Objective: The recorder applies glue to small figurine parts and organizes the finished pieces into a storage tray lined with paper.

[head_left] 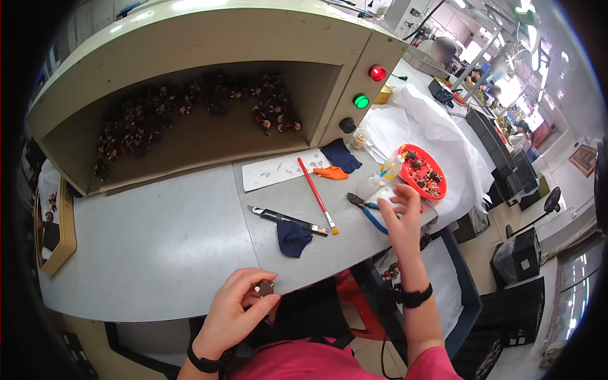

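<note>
1. The left hand (237, 304) pinches a small dark piece (265, 289) at the near edge of the grey worktop (158, 240).
2. The right hand (403, 218) reaches, fingers loosely open, just beside the red bowl (437, 190), above blue-handled pliers (370, 212).

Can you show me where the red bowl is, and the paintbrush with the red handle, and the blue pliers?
red bowl (437, 190): head view, on its near rim.
paintbrush (316, 193): head view, middle of its red handle.
blue pliers (373, 218): head view, on a blue handle.
</note>
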`<action>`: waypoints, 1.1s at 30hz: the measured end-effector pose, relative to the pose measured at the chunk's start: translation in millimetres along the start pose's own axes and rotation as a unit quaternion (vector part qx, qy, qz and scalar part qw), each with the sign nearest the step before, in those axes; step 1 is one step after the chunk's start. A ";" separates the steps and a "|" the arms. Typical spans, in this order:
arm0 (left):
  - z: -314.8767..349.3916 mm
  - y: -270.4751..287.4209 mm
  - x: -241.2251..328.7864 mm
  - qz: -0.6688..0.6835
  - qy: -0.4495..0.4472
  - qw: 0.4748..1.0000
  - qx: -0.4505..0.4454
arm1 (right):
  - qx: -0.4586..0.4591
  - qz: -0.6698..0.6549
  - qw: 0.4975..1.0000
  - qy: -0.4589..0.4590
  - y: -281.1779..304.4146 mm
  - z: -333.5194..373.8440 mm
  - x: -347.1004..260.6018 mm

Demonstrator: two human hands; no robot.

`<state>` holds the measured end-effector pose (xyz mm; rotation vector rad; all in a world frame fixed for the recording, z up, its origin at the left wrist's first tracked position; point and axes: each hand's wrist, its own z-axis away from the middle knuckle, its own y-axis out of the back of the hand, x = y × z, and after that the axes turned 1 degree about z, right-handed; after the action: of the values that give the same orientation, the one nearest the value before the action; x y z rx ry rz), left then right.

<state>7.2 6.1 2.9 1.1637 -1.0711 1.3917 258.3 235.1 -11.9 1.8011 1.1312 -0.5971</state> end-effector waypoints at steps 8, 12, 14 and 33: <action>-0.2 -6.0 -3.6 0.023 -0.035 0.999 0.025 | -0.133 0.125 0.980 0.073 -19.2 -34.9 33.2; -0.8 -2.0 -4.2 0.008 -0.048 0.999 0.020 | -0.139 0.060 0.988 0.011 -9.1 -25.0 10.7; -0.8 -2.0 -7.8 0.000 -0.076 0.997 0.005 | -0.125 -0.066 0.990 0.023 1.2 -3.4 -5.3; 2.7 4.5 -10.4 0.006 -0.065 0.998 -0.022 | -0.395 0.041 0.891 0.219 9.8 61.9 -97.0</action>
<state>3.5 1.4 -7.1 1.2301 -1.1962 1.3101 225.5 135.6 36.6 1.2598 1.3261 0.3342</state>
